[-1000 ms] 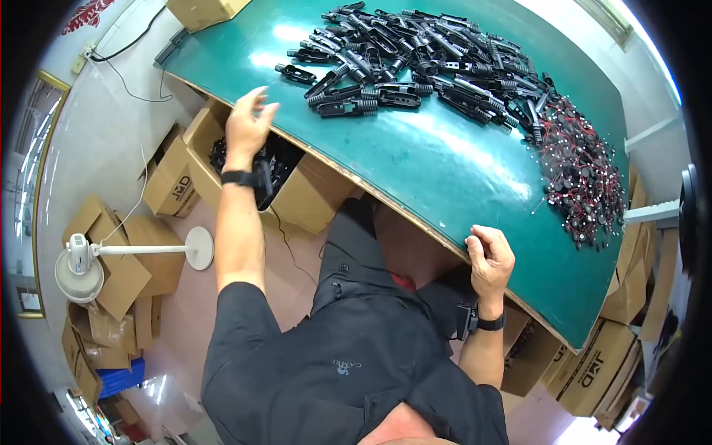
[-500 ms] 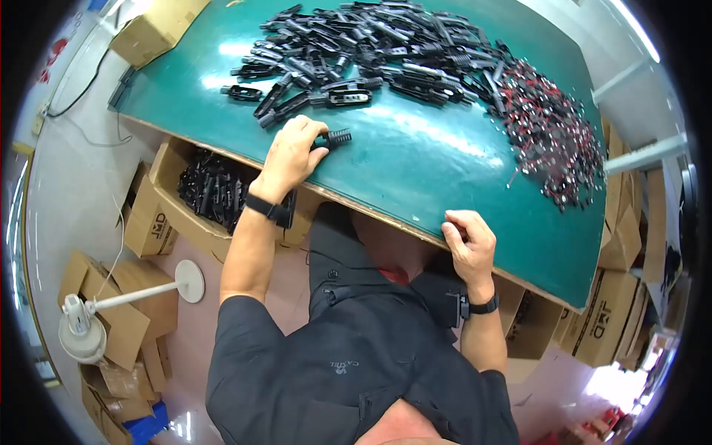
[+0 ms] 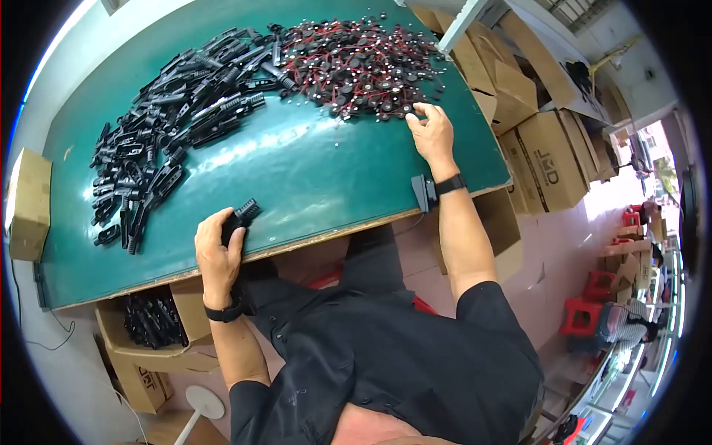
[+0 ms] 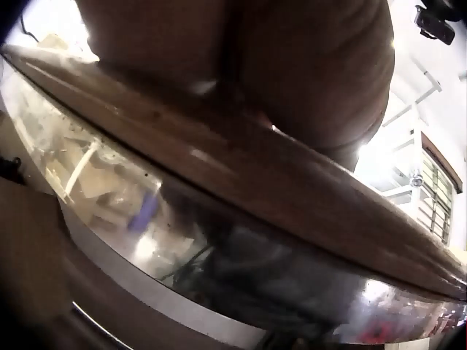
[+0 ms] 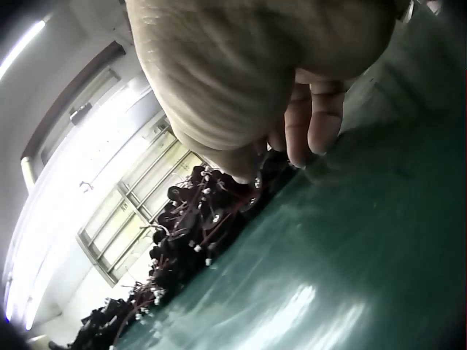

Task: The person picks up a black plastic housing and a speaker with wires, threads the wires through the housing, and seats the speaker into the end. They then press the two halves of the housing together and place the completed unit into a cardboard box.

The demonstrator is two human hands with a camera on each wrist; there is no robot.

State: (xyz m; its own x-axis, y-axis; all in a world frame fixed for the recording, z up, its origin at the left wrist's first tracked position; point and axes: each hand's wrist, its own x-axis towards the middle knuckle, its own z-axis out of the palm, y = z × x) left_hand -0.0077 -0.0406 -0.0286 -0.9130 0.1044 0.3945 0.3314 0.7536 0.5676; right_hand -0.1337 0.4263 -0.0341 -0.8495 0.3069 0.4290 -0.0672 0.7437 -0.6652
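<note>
A black plastic housing with a ribbed end (image 3: 248, 211) is in my left hand (image 3: 216, 254), gripped between thumb and fingers over the table's front edge. My right hand (image 3: 433, 136) is at the near right edge of a heap of small round black parts with red wires (image 3: 356, 67). Its thumb and forefinger stand slightly apart at the heap. In the right wrist view, the fingers (image 5: 325, 120) hang loosely bent beside the wired parts (image 5: 208, 211). The left wrist view shows mainly the palm (image 4: 306, 65) over the table edge; the housing is hidden there.
A long pile of black housings (image 3: 174, 104) lies on the green table (image 3: 311, 178), left of the wired parts. An open carton of black parts (image 3: 193, 311) stands under the front edge. Cartons (image 3: 545, 163) are stacked at the right, and a box (image 3: 30, 200) sits at the left corner.
My left hand came from above the carton onto the table and now holds a housing. My right hand moved from the front edge to the wired parts. The head view swung right.
</note>
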